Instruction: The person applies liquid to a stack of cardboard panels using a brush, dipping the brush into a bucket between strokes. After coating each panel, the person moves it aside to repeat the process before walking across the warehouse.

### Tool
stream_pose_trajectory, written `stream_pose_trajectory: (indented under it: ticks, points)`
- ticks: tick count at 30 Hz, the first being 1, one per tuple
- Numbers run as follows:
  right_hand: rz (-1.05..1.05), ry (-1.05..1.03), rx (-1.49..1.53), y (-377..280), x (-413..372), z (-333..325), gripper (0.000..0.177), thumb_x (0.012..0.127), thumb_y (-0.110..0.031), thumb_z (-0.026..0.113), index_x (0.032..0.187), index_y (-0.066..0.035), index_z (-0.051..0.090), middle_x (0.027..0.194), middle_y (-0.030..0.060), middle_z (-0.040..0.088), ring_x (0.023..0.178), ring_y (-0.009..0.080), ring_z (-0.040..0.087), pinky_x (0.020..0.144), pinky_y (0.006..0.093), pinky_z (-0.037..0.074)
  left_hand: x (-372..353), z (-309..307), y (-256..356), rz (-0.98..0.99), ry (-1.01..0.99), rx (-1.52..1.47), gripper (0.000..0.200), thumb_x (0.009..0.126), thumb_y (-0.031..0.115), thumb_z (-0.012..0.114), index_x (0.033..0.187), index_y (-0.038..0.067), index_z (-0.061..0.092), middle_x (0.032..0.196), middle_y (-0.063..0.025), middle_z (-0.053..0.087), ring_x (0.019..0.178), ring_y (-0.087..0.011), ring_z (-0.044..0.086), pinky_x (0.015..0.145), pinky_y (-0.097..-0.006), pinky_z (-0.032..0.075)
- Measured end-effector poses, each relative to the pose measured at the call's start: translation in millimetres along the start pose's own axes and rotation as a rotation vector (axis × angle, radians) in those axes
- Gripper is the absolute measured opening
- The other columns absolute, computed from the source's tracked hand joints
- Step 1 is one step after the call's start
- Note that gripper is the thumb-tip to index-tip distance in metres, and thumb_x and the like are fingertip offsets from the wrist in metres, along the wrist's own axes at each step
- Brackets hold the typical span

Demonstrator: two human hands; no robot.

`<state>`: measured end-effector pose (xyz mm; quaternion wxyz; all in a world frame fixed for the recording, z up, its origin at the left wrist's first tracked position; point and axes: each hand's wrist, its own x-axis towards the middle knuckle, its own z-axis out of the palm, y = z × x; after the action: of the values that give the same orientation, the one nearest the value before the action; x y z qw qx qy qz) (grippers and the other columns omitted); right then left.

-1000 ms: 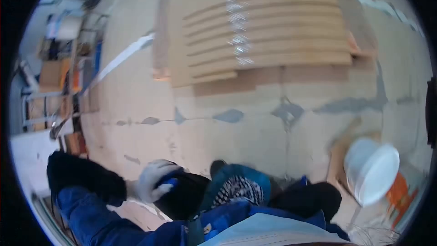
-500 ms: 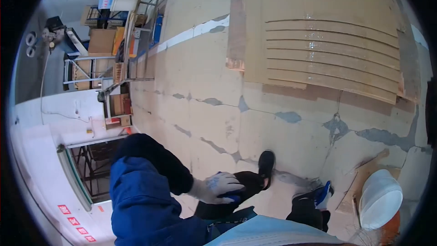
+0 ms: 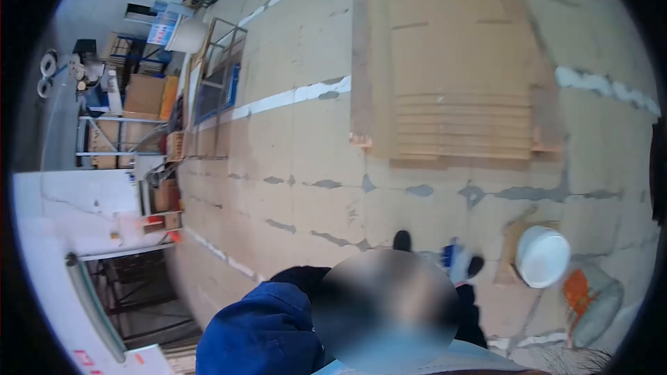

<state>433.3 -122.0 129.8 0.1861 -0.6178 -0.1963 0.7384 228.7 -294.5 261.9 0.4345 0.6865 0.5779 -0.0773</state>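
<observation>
My left arm, in a blue sleeve [image 3: 260, 326] with a black cuff [image 3: 300, 278], reaches in from the bottom. A round blurred patch [image 3: 385, 305] covers its end, so my left hand and anything in it are hidden. Beyond the patch, what appears to be my right hand [image 3: 454, 261], in a white and blue glove, hangs low beside a dark shoe [image 3: 475, 266]. Its fingers are too small and smeared to make out. The other shoe [image 3: 402, 240] is just above the patch.
Flat brown cardboard [image 3: 458, 48] lies stacked ahead. On the right, a white bucket [image 3: 543, 257] stands on a cardboard scrap [image 3: 511, 267], near a greyish sack [image 3: 601, 312] with an orange part. A metal frame [image 3: 221, 90] and loaded racks [image 3: 118, 135] line the left.
The view has tilted up, showing more floor ahead. My left hand, visible earlier in a grey-white glove near my leg, is covered by the blur now. The sack has come more into sight.
</observation>
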Motion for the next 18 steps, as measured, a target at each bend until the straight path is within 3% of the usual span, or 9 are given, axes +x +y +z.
stream_pose_trajectory:
  ticks: [1,2,4,7,10,11,14,15,18]
  points:
    - [0.177,-0.288,0.185,-5,-29,5,0.040,0.097,-0.041,0.043,0.066,-0.018,0.055,0.053,-0.0019,0.049,0.040,0.0112,0.044,0.038,0.0262,0.036,-3,2,4,0.035,0.002,0.115,0.038,0.085,0.036,0.054,0.106,0.005,0.054,0.093,-0.0143,0.057,0.091,-0.0318,0.055,0.085,-0.0431,0.040]
    - [0.241,-0.171,0.181,12,-56,16,0.041,0.096,-0.043,0.045,0.078,-0.011,0.063,0.064,0.0047,0.061,0.046,0.0168,0.053,0.045,0.0290,0.046,-8,-9,19,0.035,-0.038,0.312,0.034,0.085,0.036,0.053,0.100,0.006,0.058,0.090,-0.0116,0.058,0.089,-0.0296,0.056,0.079,-0.0437,0.042]
    - [0.056,-0.441,0.032,-18,-145,26,0.047,0.096,-0.045,0.046,0.101,-0.002,0.064,0.085,0.0122,0.069,0.061,0.0207,0.063,0.054,0.0343,0.053,-13,-24,42,0.068,0.173,0.361,0.024,0.082,0.031,0.054,0.084,0.010,0.067,0.080,-0.0095,0.063,0.078,-0.0283,0.059,0.065,-0.0445,0.044]
    - [0.068,-0.453,-0.756,-78,-243,6,0.036,0.096,-0.028,0.052,0.111,0.003,0.061,0.094,0.0106,0.068,0.076,0.0168,0.065,0.071,0.0247,0.050,-23,5,58,0.057,-0.017,0.295,0.024,0.078,0.030,0.058,0.063,0.015,0.068,0.059,-0.0063,0.062,0.055,-0.0237,0.061,0.053,-0.0400,0.043]
    - [-0.291,-0.421,-0.851,-23,-222,-132,0.034,0.094,-0.029,0.052,0.110,0.000,0.062,0.094,0.0107,0.067,0.084,0.0202,0.065,0.073,0.0304,0.050,-45,-55,102,-0.019,0.126,-0.127,0.030,0.084,0.035,0.053,0.083,0.009,0.068,0.079,-0.0171,0.065,0.075,-0.0335,0.064,0.061,-0.0487,0.047]
    - [0.315,-0.239,-0.298,-57,-248,-144,0.028,0.093,-0.033,0.050,0.097,-0.008,0.062,0.091,0.0096,0.066,0.087,0.0231,0.063,0.072,0.0397,0.050,-53,-71,112,-0.094,0.190,-0.276,0.034,0.085,0.038,0.053,0.089,0.007,0.067,0.084,-0.0190,0.065,0.079,-0.0355,0.064,0.065,-0.0498,0.047]
    - [0.643,-0.602,0.575,31,-137,-372,0.026,0.090,-0.038,0.048,0.088,-0.013,0.054,0.077,0.0114,0.061,0.065,0.0286,0.059,0.062,0.0502,0.048,-108,-117,127,-0.138,0.288,-0.431,0.044,0.088,0.043,0.051,0.104,0.004,0.062,0.098,-0.0204,0.063,0.095,-0.0363,0.061,0.082,-0.0466,0.046]
    - [0.627,-0.615,0.559,11,-136,-371,0.026,0.090,-0.038,0.048,0.088,-0.013,0.054,0.077,0.0114,0.061,0.065,0.0286,0.059,0.062,0.0502,0.048,-127,-125,124,-0.280,0.097,-0.396,0.047,0.089,0.045,0.050,0.113,0.007,0.060,0.107,-0.0189,0.063,0.104,-0.0350,0.058,0.088,-0.0455,0.044]
    - [0.332,-0.260,0.101,-83,-147,-349,0.028,0.091,-0.039,0.049,0.088,-0.011,0.054,0.072,0.0112,0.061,0.063,0.0274,0.058,0.058,0.0443,0.048,-174,-75,101,-0.469,0.347,-0.636,0.049,0.089,0.047,0.050,0.121,0.010,0.059,0.117,-0.0192,0.060,0.111,-0.0359,0.056,0.094,-0.0432,0.043]
